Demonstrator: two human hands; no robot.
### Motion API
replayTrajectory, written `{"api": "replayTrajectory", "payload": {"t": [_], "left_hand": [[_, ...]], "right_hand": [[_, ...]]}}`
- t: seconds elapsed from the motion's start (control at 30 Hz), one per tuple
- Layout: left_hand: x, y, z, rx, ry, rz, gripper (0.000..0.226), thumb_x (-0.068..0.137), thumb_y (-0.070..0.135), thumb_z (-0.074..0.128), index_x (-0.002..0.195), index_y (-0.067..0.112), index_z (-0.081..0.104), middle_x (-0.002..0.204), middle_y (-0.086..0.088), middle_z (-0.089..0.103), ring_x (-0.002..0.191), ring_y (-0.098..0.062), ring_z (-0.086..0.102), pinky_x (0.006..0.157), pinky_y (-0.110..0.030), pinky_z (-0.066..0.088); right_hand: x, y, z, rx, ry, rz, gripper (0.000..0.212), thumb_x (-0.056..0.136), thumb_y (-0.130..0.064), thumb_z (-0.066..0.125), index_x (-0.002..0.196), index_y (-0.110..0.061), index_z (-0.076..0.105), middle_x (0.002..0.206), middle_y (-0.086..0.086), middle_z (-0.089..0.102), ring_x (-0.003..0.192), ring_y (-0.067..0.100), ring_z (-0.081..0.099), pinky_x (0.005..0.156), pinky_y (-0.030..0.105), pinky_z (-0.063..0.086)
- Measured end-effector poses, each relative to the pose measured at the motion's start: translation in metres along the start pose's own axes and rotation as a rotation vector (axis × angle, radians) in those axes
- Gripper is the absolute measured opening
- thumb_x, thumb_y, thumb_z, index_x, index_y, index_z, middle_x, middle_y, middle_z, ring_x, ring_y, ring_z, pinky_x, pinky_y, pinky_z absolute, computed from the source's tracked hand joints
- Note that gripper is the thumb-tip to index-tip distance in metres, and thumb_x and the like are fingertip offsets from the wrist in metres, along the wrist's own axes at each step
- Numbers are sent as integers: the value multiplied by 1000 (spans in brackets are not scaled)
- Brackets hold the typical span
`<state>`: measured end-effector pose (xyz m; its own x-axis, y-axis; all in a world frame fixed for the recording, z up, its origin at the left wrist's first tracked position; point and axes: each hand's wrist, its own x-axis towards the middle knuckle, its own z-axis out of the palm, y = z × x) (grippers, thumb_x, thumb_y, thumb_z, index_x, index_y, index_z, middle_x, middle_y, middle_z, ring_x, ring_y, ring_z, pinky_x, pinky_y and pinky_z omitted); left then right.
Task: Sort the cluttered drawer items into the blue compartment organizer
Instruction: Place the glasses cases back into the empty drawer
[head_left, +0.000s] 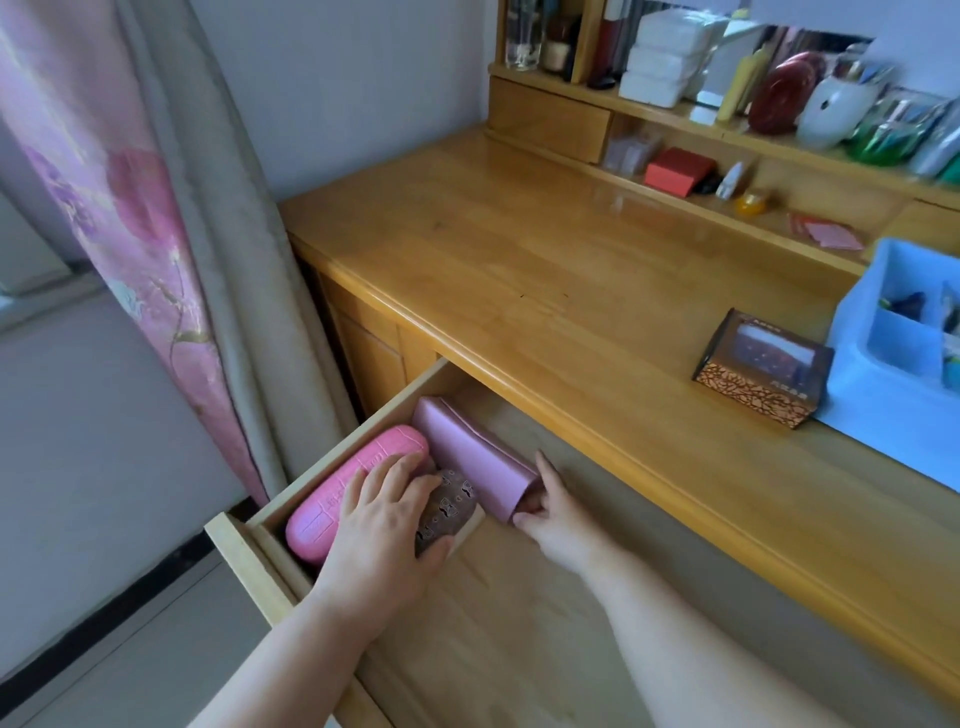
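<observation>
Three cases remain in the wooden drawer (270, 506): the left hand (382, 530) clasps the brown patterned oval case (447, 506) beside the pink hard glasses case (345, 491), the right hand (558, 512) pinches the mauve soft pouch (467, 447); the blue compartment organizer (878, 364) already holds some items.

The blue organizer (883, 364) is cut off by the right edge. The left hand (382, 525) hides part of the brown patterned case (447, 506). Shelf clutter (831, 104) is blurred.

Three cases lie in the drawer: a pink one (345, 486) and a brown one (447, 506) under the left hand (384, 525), a purple one (475, 457) at the right hand (558, 512).
</observation>
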<state>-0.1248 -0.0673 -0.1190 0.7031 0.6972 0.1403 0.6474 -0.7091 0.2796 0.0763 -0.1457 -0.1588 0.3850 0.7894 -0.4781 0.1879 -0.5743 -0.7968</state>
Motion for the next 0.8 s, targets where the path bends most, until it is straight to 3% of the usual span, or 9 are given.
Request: {"api": "replayTrajectory", "payload": {"t": [0.1,0.2,0.27,0.33,0.43,0.5,0.6,0.73,0.8], "left_hand": [[0,-4,2,-4,-66,-36,61,76,49,64,131,27,51,146,3,38,137,-20,31,116,-46,19],[-4,4,-10,44,-116,-34,63,82,55,56,139,33,39,151,6,28,141,-17,22,119,-40,13],[-4,19,-22,-23,-71,-19,60,82,53,58,136,29,45,146,3,36,137,-19,29,117,-39,18],[-1,50,-35,-116,-14,14,57,80,51,53,127,19,57,136,-1,49,129,-23,42,113,-38,27],[10,109,-46,-218,115,184,41,78,31,61,111,7,66,117,-8,62,109,-28,59,99,-31,38],[18,156,-49,-333,94,276,35,81,16,68,114,8,64,117,-3,60,108,-21,59,97,-25,39],[34,219,-48,-507,32,340,35,85,19,68,120,15,60,113,11,55,106,-8,55,90,-11,37],[84,284,-53,-699,9,242,27,89,20,62,116,18,60,112,4,62,101,-14,59,87,-28,47],[118,302,-59,-653,46,225,28,90,19,58,117,18,58,112,2,60,98,-13,59,83,-27,45]], "right_hand": [[-16,0,-6,-96,-69,6,76,92,-16,57,151,-31,11,109,-8,55,88,9,54,76,20,44],[-65,-5,-26,-154,31,-87,56,93,-18,52,144,-31,34,89,-14,57,72,-1,52,65,11,40],[-105,-10,-50,-128,107,-194,44,92,-18,53,133,-34,48,90,-12,62,74,0,57,67,11,44],[-148,-13,-82,-53,194,-274,30,91,-16,55,110,-39,60,87,-6,67,75,6,62,74,20,50],[-205,-7,-134,59,413,-314,25,91,-12,57,92,-35,67,80,-9,71,67,6,64,66,15,50],[-232,3,-169,138,593,-314,24,92,-11,56,90,-31,68,76,-11,71,62,4,63,61,12,47],[-258,19,-215,241,809,-317,18,93,-14,54,89,-25,68,75,-8,70,60,3,61,58,16,50],[-272,41,-265,373,1099,-273,15,93,-21,55,83,-20,66,75,-5,67,65,9,62,62,22,47],[-271,53,-288,392,1214,-228,15,92,-28,56,81,-24,65,79,-5,66,75,10,62,66,27,46]]}}
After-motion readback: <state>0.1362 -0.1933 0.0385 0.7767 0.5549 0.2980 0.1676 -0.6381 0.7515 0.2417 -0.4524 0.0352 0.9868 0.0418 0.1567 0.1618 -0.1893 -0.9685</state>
